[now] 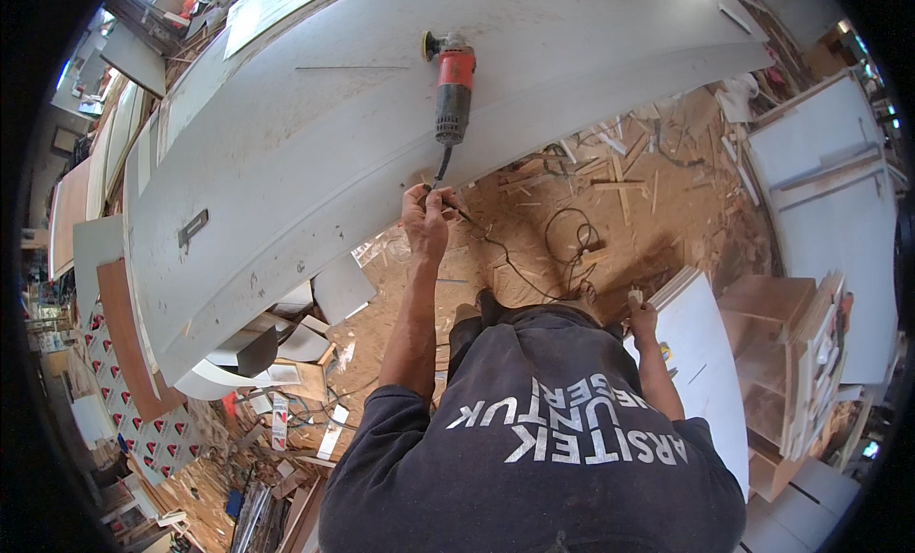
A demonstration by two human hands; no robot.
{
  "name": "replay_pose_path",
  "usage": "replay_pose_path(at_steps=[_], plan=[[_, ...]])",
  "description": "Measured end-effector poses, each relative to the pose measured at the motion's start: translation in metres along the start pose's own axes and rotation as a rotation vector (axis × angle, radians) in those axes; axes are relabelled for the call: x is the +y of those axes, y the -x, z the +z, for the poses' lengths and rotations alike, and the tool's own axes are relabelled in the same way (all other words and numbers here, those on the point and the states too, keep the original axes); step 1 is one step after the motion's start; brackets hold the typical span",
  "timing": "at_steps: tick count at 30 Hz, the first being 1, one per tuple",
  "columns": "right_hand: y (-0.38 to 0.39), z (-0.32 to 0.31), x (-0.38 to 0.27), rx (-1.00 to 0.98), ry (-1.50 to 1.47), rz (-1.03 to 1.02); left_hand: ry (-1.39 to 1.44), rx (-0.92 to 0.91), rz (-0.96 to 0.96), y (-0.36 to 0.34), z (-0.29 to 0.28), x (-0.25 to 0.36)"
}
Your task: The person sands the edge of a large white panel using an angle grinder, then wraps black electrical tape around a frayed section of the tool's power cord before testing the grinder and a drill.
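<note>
One red-and-black cylindrical power grinder (456, 84) lies on a curved grey panel (315, 153); the left hand (429, 215) pinches its black cord (445, 160), the right hand (642, 317) grips a small pale object (636, 294). A tug could drag the grinder off.

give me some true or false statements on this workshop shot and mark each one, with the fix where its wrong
1. The left hand holds the cord of the power tool. True.
2. The right hand is touching the power tool. False: it is apart from the tool, beside a white board.
3. Wood scraps lie scattered on the brown floor. True.
4. The power tool lies on the floor. False: it lies on the large grey panel.
5. The power tool's body is partly red and partly dark. True.
</note>
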State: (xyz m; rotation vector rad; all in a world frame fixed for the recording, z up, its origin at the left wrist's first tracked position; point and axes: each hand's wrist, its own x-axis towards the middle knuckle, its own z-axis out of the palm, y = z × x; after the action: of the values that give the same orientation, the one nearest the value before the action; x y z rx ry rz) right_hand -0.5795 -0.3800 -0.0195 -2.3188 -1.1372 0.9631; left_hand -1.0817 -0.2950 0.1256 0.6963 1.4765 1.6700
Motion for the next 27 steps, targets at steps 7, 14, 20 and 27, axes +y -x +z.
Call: replay_pose_path(at_steps=[7,14,20,27], plan=[[0.019,-0.007,-0.025,-0.029,-0.059,0.074,0.253,-0.017,-0.117,0.0,0.0,-0.001],[0.006,0.001,0.002,0.029,-0.025,0.018,0.38,-0.016,-0.138,0.0,-0.001,-0.006],[0.016,-0.004,-0.014,-0.008,-0.032,0.047,0.544,0.014,-0.191,-0.003,-0.004,-0.015],[0.02,-0.006,-0.016,-0.029,-0.13,0.084,0.699,0.041,-0.299,-0.001,-0.001,-0.011]])
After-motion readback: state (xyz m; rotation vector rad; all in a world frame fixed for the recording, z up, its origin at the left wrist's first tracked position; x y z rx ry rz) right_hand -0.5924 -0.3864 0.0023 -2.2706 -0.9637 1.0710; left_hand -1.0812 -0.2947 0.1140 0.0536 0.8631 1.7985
